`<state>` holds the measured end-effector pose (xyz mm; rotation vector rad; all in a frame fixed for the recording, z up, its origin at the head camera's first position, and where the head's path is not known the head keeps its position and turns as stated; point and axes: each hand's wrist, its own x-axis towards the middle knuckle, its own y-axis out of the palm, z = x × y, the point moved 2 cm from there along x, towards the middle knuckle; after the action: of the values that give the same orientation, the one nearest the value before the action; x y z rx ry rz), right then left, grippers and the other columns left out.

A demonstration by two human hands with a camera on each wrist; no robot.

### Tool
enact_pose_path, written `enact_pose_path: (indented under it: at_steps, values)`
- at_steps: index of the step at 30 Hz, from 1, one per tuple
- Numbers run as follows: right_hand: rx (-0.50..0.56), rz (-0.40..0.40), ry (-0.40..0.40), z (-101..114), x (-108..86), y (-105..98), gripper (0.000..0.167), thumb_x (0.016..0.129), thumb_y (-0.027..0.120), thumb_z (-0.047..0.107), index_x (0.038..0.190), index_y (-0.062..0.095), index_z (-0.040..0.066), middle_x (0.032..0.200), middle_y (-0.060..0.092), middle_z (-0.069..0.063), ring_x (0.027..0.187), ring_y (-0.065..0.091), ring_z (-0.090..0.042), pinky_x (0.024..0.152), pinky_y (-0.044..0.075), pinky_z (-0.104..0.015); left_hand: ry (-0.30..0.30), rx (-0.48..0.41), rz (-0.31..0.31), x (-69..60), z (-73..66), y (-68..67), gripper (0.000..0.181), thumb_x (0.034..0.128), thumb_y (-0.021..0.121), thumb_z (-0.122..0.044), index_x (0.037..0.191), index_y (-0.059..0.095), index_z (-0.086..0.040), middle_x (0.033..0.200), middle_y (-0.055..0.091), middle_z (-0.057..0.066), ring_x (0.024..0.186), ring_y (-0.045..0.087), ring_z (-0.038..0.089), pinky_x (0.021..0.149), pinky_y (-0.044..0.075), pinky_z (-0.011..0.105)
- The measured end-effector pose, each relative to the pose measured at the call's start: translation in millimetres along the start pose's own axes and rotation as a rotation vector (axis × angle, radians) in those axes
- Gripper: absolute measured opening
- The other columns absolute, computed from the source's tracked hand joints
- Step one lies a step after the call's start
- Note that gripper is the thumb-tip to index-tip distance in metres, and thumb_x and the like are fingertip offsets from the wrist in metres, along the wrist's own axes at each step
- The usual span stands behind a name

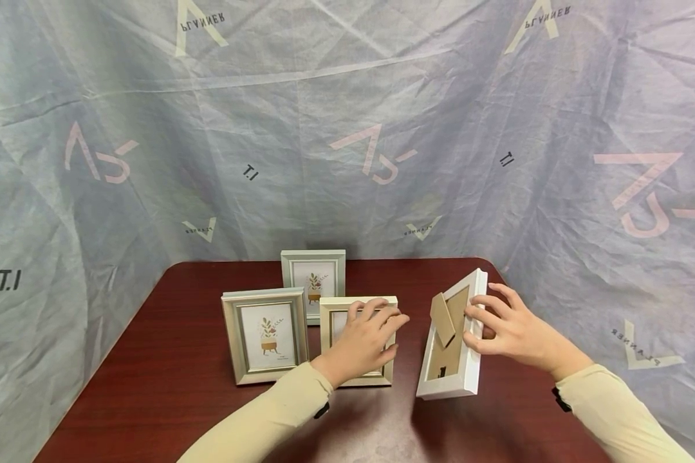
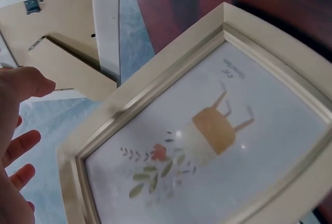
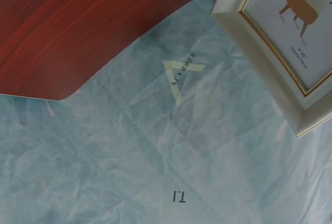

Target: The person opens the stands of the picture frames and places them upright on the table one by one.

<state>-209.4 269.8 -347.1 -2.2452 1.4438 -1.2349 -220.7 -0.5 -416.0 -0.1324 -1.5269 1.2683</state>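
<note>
My right hand (image 1: 512, 331) grips the right edge of a white picture frame (image 1: 447, 387), which is tilted above the table with its brown backing and fold-out stand (image 1: 442, 320) facing me. Its printed front (image 3: 264, 58), with a thin gold inner line, shows in the right wrist view. In front of an upright cream picture frame (image 1: 325, 334), my left hand (image 1: 361, 341) hovers with fingers spread and loosely bent, covering much of the picture. The left wrist view shows that cream frame's plant print (image 2: 212, 130) close up, with the left thumb (image 2: 33, 83) apart from it.
A champagne-coloured picture frame (image 1: 269, 337) stands upright at the left. Behind it is a pale green picture frame (image 1: 314, 256). All stand on a dark red wooden table (image 1: 162, 360) with rounded back corners. Grey printed cloth (image 1: 301, 128) hangs around the table.
</note>
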Motion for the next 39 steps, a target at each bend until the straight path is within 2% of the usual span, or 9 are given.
enact_pose_path:
  at_steps: [3,6,12,16,20,27,33,39]
  values:
    - [0.002,0.001,-0.001,1.1,3.4,-1.0,0.04,0.088,0.035,-0.014,0.095,0.056,0.019,0.092,0.061,-0.014,0.083,0.059,-0.035,0.074,0.042,-0.061,0.013,0.021,0.053,8.4,-2.8,4.3,0.055,0.0787,0.079,-0.029,0.13,0.06,-0.02,0.125,0.058,-0.004,0.125,0.043,0.022,0.093,0.033,0.043]
    - [-0.001,-0.002,-0.004,1.9,5.8,-1.1,0.04,0.087,0.034,-0.014,0.095,0.056,0.019,0.092,0.061,-0.014,0.083,0.059,-0.035,0.074,0.042,-0.06,0.031,0.054,0.077,16.8,-6.0,8.6,0.059,0.079,0.079,-0.032,0.133,0.058,-0.021,0.127,0.057,-0.006,0.127,0.041,0.02,0.093,0.033,0.042]
    - [-0.008,0.008,-0.006,4.8,7.8,-2.0,0.04,0.087,0.034,-0.014,0.097,0.055,0.019,0.092,0.061,-0.014,0.084,0.06,-0.034,0.073,0.043,-0.057,0.089,0.098,0.054,32.6,-12.0,18.3,0.062,0.0771,0.08,-0.032,0.134,0.058,-0.022,0.129,0.056,-0.007,0.126,0.042,0.019,0.092,0.034,0.039]
    - [-0.002,0.019,-0.005,6.5,8.8,-2.1,0.04,0.089,0.033,-0.013,0.098,0.055,0.019,0.094,0.061,-0.014,0.085,0.061,-0.034,0.074,0.044,-0.057,0.089,0.096,0.038,40.0,-13.8,22.9,0.06,0.0772,0.079,-0.027,0.133,0.059,-0.023,0.128,0.057,-0.006,0.125,0.042,0.019,0.092,0.033,0.041]
    - [0.002,0.021,-0.005,7.6,9.6,-1.6,0.04,0.089,0.033,-0.012,0.098,0.055,0.019,0.095,0.062,-0.013,0.086,0.061,-0.034,0.075,0.044,-0.057,0.095,0.114,0.025,45.6,-15.0,28.0,0.053,0.0822,0.072,-0.022,0.133,0.059,-0.025,0.128,0.057,-0.006,0.124,0.042,0.018,0.092,0.033,0.041]
    - [0.011,0.02,-0.008,9.1,12.4,-3.0,0.039,0.092,0.033,-0.011,0.098,0.056,0.019,0.095,0.062,-0.013,0.086,0.061,-0.035,0.076,0.043,-0.057,0.111,0.167,0.03,51.7,-17.9,36.8,0.048,0.0841,0.072,-0.026,0.13,0.06,-0.027,0.13,0.056,-0.006,0.124,0.042,0.017,0.092,0.034,0.041]
    - [0.021,0.038,-0.01,9.7,15.8,-6.9,0.04,0.093,0.032,-0.012,0.099,0.057,0.019,0.096,0.062,-0.014,0.087,0.061,-0.035,0.076,0.043,-0.058,0.12,0.216,0.031,51.0,-19.6,40.2,0.041,0.0861,0.073,-0.033,0.126,0.064,-0.028,0.129,0.059,-0.007,0.125,0.044,0.016,0.092,0.035,0.038]
    - [0.024,0.034,-0.01,9.4,18.8,-9.9,0.039,0.093,0.033,-0.012,0.098,0.056,0.019,0.095,0.062,-0.013,0.087,0.061,-0.034,0.076,0.043,-0.058,0.14,0.234,-0.029,49.2,-20.6,45.3,0.037,0.0871,0.071,-0.036,0.123,0.066,-0.029,0.124,0.06,-0.008,0.122,0.046,0.017,0.091,0.035,0.038]
